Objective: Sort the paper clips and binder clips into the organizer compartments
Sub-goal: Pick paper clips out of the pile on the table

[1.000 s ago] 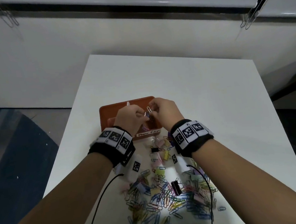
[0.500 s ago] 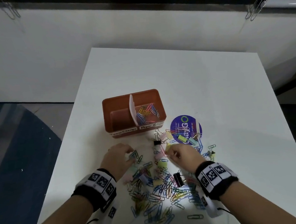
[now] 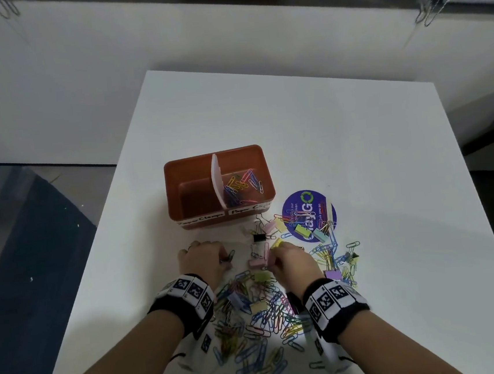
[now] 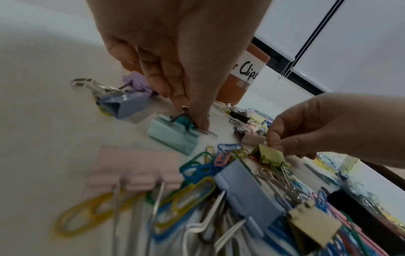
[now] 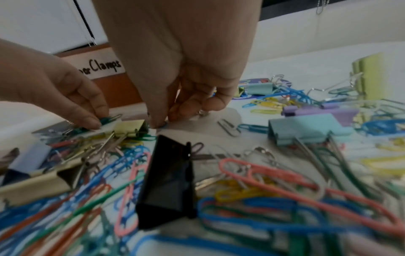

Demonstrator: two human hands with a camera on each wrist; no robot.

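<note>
Orange organizer [image 3: 191, 174], two compartments; both hands' fingers [image 4: 188, 105] pinching clips [image 5: 108, 119].

organizer [image 3: 196, 173] – 1 | compartments – 2 | hands – 2 | round sticker [image 3: 308, 211] – 1

I see bare table [image 3: 340, 135] behind and R of the organizer [image 3: 188, 174]; near side's blocked w/ the clip pile [image 3: 261, 315] (sticker [image 3: 308, 211] part-covered too). L edge open.

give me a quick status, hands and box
Left hand pinching a green paper clip. Right hand picking in the pile. Box: right side has paper clips.
</note>
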